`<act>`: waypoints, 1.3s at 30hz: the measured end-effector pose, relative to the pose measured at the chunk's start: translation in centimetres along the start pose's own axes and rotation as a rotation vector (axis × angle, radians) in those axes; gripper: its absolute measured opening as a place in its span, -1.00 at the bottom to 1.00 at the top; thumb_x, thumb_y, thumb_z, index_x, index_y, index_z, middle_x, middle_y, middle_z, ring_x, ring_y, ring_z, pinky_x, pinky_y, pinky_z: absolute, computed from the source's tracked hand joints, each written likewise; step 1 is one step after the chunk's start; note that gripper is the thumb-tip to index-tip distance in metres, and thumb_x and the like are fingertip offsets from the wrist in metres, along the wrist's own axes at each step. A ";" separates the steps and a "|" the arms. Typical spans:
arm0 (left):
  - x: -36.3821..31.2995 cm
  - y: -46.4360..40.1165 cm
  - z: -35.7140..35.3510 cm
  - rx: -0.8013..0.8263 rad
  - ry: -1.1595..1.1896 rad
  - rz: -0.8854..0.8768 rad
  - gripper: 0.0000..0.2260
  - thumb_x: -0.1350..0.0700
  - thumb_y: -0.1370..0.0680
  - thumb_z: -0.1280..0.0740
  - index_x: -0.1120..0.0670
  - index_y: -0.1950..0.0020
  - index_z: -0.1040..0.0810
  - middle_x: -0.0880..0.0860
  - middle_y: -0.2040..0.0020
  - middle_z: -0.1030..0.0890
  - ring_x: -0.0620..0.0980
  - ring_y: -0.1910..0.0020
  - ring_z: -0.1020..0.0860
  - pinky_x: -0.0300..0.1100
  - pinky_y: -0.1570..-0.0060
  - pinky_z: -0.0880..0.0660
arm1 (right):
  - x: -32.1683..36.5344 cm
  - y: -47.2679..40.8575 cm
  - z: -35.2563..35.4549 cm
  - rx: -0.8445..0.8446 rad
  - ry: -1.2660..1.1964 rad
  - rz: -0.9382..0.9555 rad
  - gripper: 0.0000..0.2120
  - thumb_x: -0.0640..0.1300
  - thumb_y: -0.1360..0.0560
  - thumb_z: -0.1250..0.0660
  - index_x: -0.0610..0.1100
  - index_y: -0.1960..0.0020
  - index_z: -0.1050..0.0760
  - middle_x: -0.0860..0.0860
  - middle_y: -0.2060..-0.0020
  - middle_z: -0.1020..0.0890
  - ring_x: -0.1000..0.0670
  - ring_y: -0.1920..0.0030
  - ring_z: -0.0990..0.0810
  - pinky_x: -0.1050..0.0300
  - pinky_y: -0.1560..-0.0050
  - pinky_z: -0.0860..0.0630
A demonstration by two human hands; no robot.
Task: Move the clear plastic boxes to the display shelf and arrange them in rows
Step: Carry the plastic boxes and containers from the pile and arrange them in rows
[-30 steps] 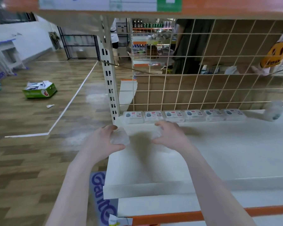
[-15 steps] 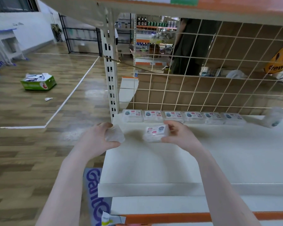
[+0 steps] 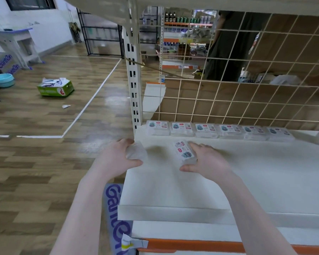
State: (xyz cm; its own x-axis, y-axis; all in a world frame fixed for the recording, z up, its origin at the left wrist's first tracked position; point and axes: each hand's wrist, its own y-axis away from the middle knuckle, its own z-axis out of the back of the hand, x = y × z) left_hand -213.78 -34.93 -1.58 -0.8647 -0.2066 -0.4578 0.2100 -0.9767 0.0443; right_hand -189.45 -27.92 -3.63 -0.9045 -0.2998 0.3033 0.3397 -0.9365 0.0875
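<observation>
We stand at a white display shelf (image 3: 265, 181) backed by wire mesh (image 3: 247, 70), wood floor to our left. Six clear boxes (image 3: 219, 130) line its back edge. Our left hand (image 3: 118, 159) clasps a seventh box (image 3: 136, 151) at the shelf's left edge; our right hand (image 3: 208, 161) grips an eighth, label-up box (image 3: 184, 151) just before the row.
</observation>
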 end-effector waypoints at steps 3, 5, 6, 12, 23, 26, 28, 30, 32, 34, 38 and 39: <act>0.3 0.1 0.2 -0.007 0.015 0.015 -0.37 -0.08 -0.38 -0.45 -0.01 -0.40 -0.34 0.01 -0.31 -0.44 0.01 -0.27 -0.43 -0.15 -0.12 -0.39 | 0.3 0.3 0.6 -0.021 0.086 0.058 -0.43 0.27 -0.32 -0.40 0.02 -0.22 -0.39 0.09 0.04 -0.45 -0.01 -0.11 -0.45 0.14 0.11 -0.32; 0.5 0.2 0.2 -0.014 0.009 0.021 -0.38 -0.08 -0.38 -0.45 0.00 -0.39 -0.35 0.02 -0.30 -0.45 0.03 -0.24 -0.45 -0.13 -0.12 -0.42 | -0.1 -0.1 1.2 -0.005 0.065 0.112 -0.37 0.21 -0.33 -0.43 0.05 -0.32 -0.35 0.08 -0.18 -0.44 0.02 -0.22 -0.41 0.15 -0.02 -0.36; 0.6 0.3 0.2 -0.015 0.008 0.027 -0.38 -0.08 -0.38 -0.45 0.00 -0.39 -0.36 0.02 -0.30 -0.45 0.03 -0.22 -0.46 -0.12 -0.12 -0.42 | -0.3 -0.3 1.6 0.032 0.013 0.153 -0.32 0.15 -0.34 -0.45 0.07 -0.39 -0.30 0.11 -0.30 -0.37 0.05 -0.30 -0.36 0.17 -0.13 -0.34; 1.0 0.5 0.2 -0.021 -0.006 0.039 -0.37 -0.12 -0.36 -0.44 -0.01 -0.38 -0.36 0.01 -0.28 -0.46 0.01 -0.25 -0.42 -0.11 -0.13 -0.42 | -0.9 -2.0 1.9 0.225 -0.141 0.314 -0.37 -0.10 -0.39 -0.46 0.12 -0.40 -0.33 0.17 -0.46 -0.22 0.14 -0.43 -0.21 0.27 -0.35 -0.11; 1.4 0.8 0.4 -0.015 0.007 0.048 -0.37 -0.11 -0.38 -0.44 -0.02 -0.39 -0.34 -0.01 -0.30 -0.46 0.01 -0.23 -0.44 -0.13 -0.10 -0.43 | 1.3 -1.0 -1.0 -0.093 0.206 0.263 -0.40 0.29 -0.45 -0.23 0.07 -0.42 -0.29 0.03 -0.28 -0.38 -0.03 -0.33 -0.26 0.13 -0.28 -0.15; 1.4 0.8 0.6 -0.016 0.000 0.040 -0.38 -0.11 -0.38 -0.43 -0.01 -0.39 -0.34 0.00 -0.30 -0.46 0.01 -0.23 -0.44 -0.15 -0.08 -0.41 | 1.9 -1.0 -2.2 -0.218 0.154 0.259 -0.38 0.33 -0.42 -0.23 -0.03 -0.34 -0.42 -0.09 -0.15 -0.46 -0.16 -0.24 -0.38 0.05 -0.23 -0.25; 1.5 0.8 0.6 -0.011 0.000 0.043 -0.37 -0.11 -0.38 -0.43 -0.01 -0.39 -0.34 0.01 -0.30 -0.46 0.02 -0.24 -0.44 -0.14 -0.09 -0.42 | 2.0 -1.0 -1.8 -0.129 0.071 0.244 -0.37 0.26 -0.44 -0.28 -0.03 -0.40 -0.34 -0.09 -0.21 -0.37 -0.12 -0.30 -0.31 0.12 -0.26 -0.21; 1.8 0.9 0.6 -0.010 0.000 0.042 -0.37 -0.12 -0.38 -0.44 -0.01 -0.39 -0.34 0.01 -0.29 -0.47 0.02 -0.23 -0.44 -0.12 -0.10 -0.43 | 1.6 -1.0 -1.2 0.012 -0.020 0.241 -0.33 0.20 -0.43 -0.34 0.00 -0.45 -0.25 -0.05 -0.29 -0.26 -0.06 -0.36 -0.23 0.16 -0.29 -0.22; 2.0 0.9 0.6 -0.013 0.005 0.047 -0.37 -0.12 -0.37 -0.44 -0.01 -0.39 -0.35 0.02 -0.29 -0.47 0.02 -0.23 -0.45 -0.12 -0.09 -0.44 | 1.2 -0.9 -0.4 0.091 0.025 0.248 -0.32 0.16 -0.44 -0.35 0.06 -0.47 -0.18 0.00 -0.34 -0.20 -0.02 -0.38 -0.21 0.14 -0.29 -0.26; 2.1 0.9 0.5 -0.017 0.009 0.053 -0.37 -0.11 -0.37 -0.45 -0.02 -0.38 -0.36 0.01 -0.28 -0.47 0.01 -0.23 -0.45 -0.14 -0.08 -0.43 | 1.0 -0.8 0.2 0.100 0.079 0.261 -0.38 0.10 -0.47 -0.33 0.11 -0.47 -0.18 0.02 -0.35 -0.22 -0.01 -0.36 -0.24 0.14 -0.27 -0.28; 2.3 0.9 0.4 -0.022 0.034 0.054 -0.39 -0.09 -0.37 -0.45 0.00 -0.37 -0.37 -0.01 -0.29 -0.46 0.00 -0.23 -0.45 -0.14 -0.09 -0.43 | 1.7 -1.1 -0.3 0.006 0.111 0.242 -0.51 0.03 -0.52 -0.29 0.14 -0.42 -0.27 0.03 -0.30 -0.32 -0.01 -0.32 -0.26 0.12 -0.24 -0.29; 2.4 0.9 0.4 -0.021 0.037 0.058 -0.39 -0.09 -0.38 -0.45 -0.01 -0.37 -0.37 -0.01 -0.29 -0.46 0.00 -0.22 -0.45 -0.15 -0.07 -0.42 | 2.0 -1.2 -0.6 -0.016 0.114 0.232 -0.53 0.04 -0.53 -0.28 0.13 -0.42 -0.28 0.02 -0.28 -0.33 -0.02 -0.30 -0.27 0.11 -0.22 -0.32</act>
State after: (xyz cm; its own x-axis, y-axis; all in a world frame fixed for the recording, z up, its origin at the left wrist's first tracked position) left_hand -215.83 -36.33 -2.30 -0.8335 -0.2603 -0.4873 0.2690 -0.9617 0.0537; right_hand -191.82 -27.49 -3.73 -0.8263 -0.5248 0.2044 0.5384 -0.8426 0.0132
